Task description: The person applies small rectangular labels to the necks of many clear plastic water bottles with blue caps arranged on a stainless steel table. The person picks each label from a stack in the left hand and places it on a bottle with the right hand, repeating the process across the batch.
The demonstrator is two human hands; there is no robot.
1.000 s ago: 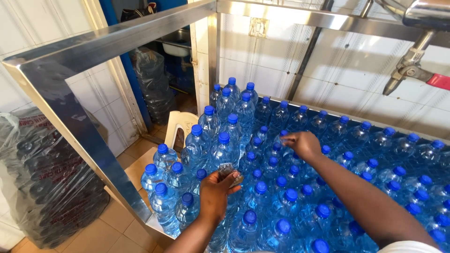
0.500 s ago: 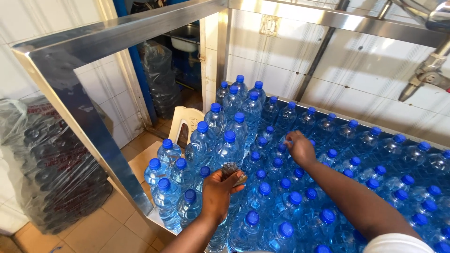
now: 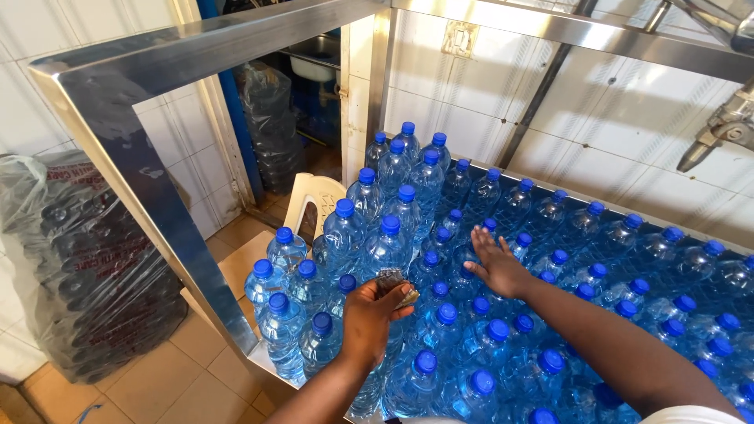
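Several clear water bottles with blue caps [image 3: 390,226] stand packed together on a steel table [image 3: 267,363]. My left hand [image 3: 375,312] is over the near bottles and pinches a small stack of clear seal bands [image 3: 395,282] between its fingers. My right hand [image 3: 495,265] lies flat with fingers spread on the caps of smaller bottles near the middle of the table. Larger bottles stand at the left and back; smaller ones fill the middle and right.
A steel frame post [image 3: 149,196] and top bar [image 3: 236,39] run around the table. Plastic-wrapped packs of bottles [image 3: 71,267] stand at the left on the tiled floor. A cream plastic chair [image 3: 314,200] sits behind the table. A filling nozzle [image 3: 719,133] hangs at the right.
My right hand has opened out flat on the bottle caps. My left hand has risen a little with the seal bands. The view has shifted slightly.
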